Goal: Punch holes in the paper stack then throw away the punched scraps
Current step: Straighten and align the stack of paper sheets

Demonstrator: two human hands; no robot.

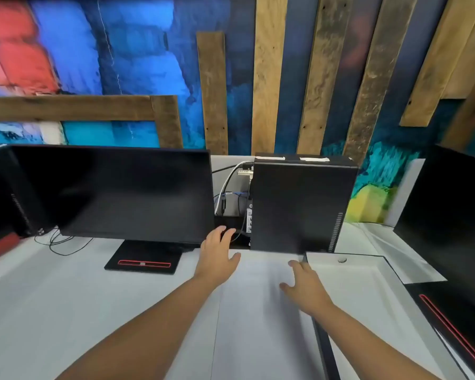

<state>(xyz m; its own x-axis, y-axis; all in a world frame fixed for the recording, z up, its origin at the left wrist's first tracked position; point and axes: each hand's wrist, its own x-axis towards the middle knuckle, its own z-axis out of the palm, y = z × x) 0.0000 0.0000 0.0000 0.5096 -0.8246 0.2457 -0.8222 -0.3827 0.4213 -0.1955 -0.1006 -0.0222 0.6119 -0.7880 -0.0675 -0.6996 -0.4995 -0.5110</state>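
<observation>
Lying flat on the white table, straight ahead: paper stack, pale sheets, far edge close to the black computer tower, right edge along the dark seam between table sections. Thickness not readable. Judged light but floppy; loose sheets likely to slide and fan, edges easily creased. Best taken by both long sides, squared up and kept level. Left hand: grip apart, fingers straight, holding nothing, stretched past the stack's far left corner toward the gap beside the monitor. Right hand: grip apart, fingers spread, on or just over the stack's right margin, contact uncertain. Hole punch: not in view. Containers: no bin and no scrap tray in view, so nothing seen to receive the scraps. Cables bunched behind, between monitor and tower. Second monitor at far right. Punching judged not yet begun.
</observation>
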